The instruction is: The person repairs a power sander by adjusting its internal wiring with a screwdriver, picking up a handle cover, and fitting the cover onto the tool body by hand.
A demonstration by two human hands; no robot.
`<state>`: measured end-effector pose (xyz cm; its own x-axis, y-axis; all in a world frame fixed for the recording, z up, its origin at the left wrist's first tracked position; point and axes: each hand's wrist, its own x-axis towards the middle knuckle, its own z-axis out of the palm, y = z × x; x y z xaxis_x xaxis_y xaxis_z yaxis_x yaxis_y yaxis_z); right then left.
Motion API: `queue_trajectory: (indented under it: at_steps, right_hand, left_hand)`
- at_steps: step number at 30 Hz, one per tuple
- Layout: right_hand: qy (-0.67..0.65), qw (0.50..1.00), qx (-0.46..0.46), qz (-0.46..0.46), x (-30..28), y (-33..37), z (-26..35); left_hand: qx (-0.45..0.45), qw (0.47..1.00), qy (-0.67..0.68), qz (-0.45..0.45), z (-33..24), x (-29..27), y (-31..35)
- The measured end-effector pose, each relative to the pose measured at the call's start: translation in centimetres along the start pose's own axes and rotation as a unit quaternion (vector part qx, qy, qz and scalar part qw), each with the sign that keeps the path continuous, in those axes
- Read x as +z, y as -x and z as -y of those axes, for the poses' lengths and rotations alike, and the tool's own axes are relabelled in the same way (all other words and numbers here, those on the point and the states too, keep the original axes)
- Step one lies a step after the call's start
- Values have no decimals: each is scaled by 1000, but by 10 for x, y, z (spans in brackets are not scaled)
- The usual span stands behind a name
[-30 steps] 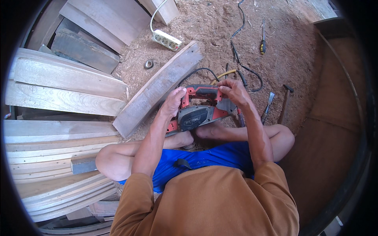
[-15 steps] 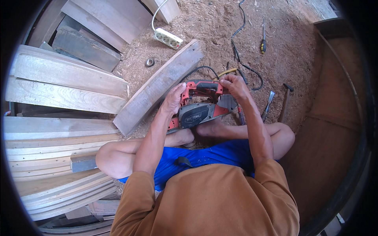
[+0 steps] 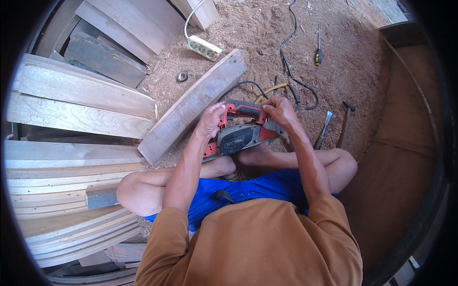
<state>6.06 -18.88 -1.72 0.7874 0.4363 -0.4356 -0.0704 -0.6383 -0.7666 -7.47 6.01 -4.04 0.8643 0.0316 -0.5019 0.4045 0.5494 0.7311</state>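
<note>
A red and black electric hand planer [image 3: 234, 138] rests in front of my crossed legs, its handle [image 3: 246, 110] on the far side. My left hand [image 3: 210, 121] grips the planer's left end, thumb on the red casing. My right hand [image 3: 280, 112] is closed at the right end of the handle, fingers pinched against the red casing. Fingertips on the far side of both hands are hidden. A black cord [image 3: 248, 83] curves away behind the planer, near a yellow curved piece [image 3: 275, 87].
A thick plank [image 3: 195, 105] lies left of the planer, with a tape roll [image 3: 182, 76] and white power strip [image 3: 204, 47] beyond. Stacked boards [image 3: 76, 114] fill the left. A screwdriver [image 3: 318, 55], chisel [image 3: 324, 128] and hammer [image 3: 346, 121] lie right, near a brown wooden panel [image 3: 396, 176].
My right hand has shifted slightly left and nearer me along the handle's right end. The handle casing sits lower against the body, with less gap beneath. My left hand has hardly moved.
</note>
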Motion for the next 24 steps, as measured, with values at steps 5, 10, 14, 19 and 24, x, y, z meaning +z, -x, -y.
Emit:
queue_trajectory:
  at_steps: [5, 10, 14, 19, 24]
  right_hand:
    - [102, 994, -26, -27, -1, 9, 18]
    - [106, 992, -58, -39, -2, 7, 12]
    - [100, 992, -67, -32, -2, 4, 12]
    - [73, 993, -91, -22, -1, 6, 17]
    - [69, 994, -78, 24, -4, 5, 5]
  left_hand:
    - [0, 1000, -15, -20, 3, -5, 0]
    - [0, 999, -36, -7, 7, -3, -5]
    - [2, 997, -62, -37, 7, -1, -5]
    - [-2, 997, -77, -31, 12, -13, -9]
    - [1, 996, -79, -34, 16, -14, -13]
